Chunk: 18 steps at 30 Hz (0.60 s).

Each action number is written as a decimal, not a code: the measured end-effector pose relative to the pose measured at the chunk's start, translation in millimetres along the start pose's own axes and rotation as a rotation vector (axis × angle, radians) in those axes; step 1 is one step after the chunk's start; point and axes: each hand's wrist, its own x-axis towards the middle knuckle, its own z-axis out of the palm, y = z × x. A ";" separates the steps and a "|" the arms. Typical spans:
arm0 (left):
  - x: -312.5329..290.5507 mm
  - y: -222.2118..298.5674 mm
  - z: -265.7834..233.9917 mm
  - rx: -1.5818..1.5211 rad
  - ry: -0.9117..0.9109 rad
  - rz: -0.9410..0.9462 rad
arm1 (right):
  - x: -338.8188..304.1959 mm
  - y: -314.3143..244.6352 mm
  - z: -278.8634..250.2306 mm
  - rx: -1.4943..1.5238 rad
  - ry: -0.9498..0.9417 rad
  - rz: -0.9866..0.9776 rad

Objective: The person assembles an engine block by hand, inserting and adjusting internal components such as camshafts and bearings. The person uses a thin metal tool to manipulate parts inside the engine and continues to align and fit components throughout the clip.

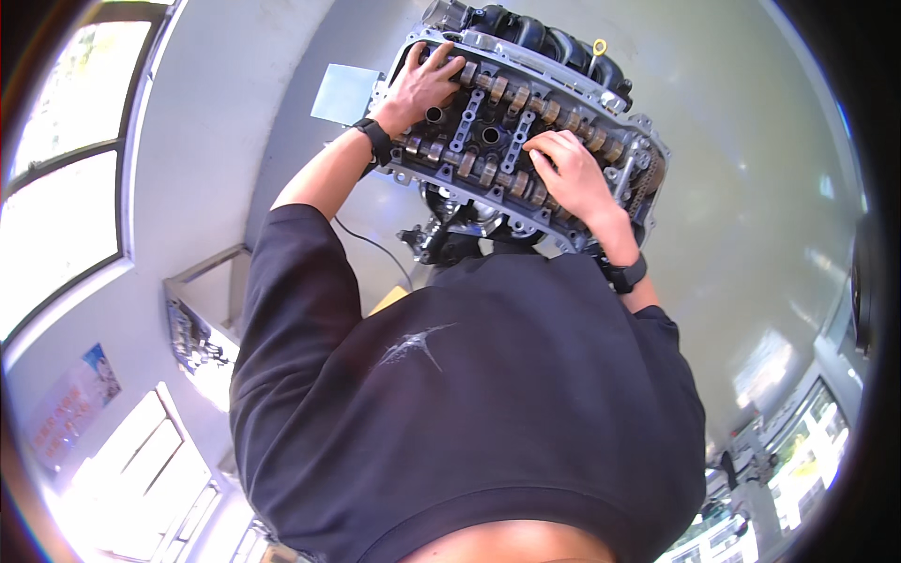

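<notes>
In front of me is an engine with its top uncovered; its cylinder head [490, 155] shows two camshafts. The far camshaft [521, 97] and the near camshaft [466, 164] run across it. Between them sit two metal bearing-cap bars, a left bar [467, 120] and a right bar [517, 141]. My left hand [424, 94] lies on the far left corner with fingers spread, fingertips by the far camshaft's end. My right hand [571, 174] is over the right half, fingers curled together beside the right bar. Anything between its fingertips is hidden.
A black intake manifold [554, 45] lines the engine's far side, with a yellow ring handle [600, 47] beside it. The timing chain [648, 183] is at the right end. A pale flat panel [343, 94] stands left. A dark cable [375, 246] hangs below. Windows [70, 188] are at left.
</notes>
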 end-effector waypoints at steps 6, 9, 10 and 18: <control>-6.0 -2.8 14.5 -0.001 0.035 0.006 | -5.0 -0.3 6.2 -0.075 0.007 0.075; -5.4 -3.5 7.9 0.031 -0.005 0.028 | -11.3 -2.6 6.3 -0.048 -0.073 0.138; -4.3 -4.1 6.4 0.027 0.003 0.018 | -13.5 -1.0 6.7 -0.053 -0.091 0.147; -15.0 1.3 -23.6 -0.003 -0.083 0.031 | -14.8 -5.7 -0.1 -0.002 -0.215 0.248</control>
